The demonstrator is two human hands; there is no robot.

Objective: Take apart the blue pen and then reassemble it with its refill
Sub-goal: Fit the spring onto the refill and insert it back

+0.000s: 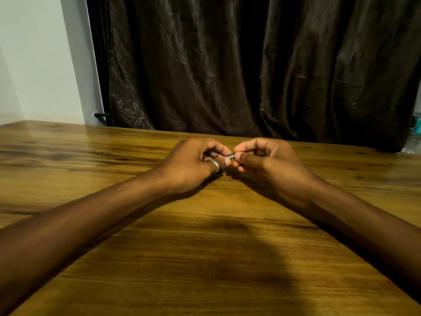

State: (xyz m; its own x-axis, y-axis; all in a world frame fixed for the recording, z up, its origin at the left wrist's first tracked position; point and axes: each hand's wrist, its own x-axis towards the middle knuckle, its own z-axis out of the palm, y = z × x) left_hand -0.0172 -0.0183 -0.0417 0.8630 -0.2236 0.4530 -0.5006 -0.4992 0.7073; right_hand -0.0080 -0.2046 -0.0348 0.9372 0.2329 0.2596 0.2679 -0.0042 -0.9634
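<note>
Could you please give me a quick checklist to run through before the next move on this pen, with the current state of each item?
1. Left hand closed on the pen: ok, fingers curled around it.
2. Right hand pinching the other end: ok, fingertips meet at the short visible piece.
3. Pen apart or assembled: cannot tell, the hands cover nearly all of it.
4. Refill located: cannot tell, none visible.
5. Loose parts on the table: cannot tell; none show on the bare wood, but the spot under the hands is hidden.
6. Hands steadied low over the table: ok.
</note>
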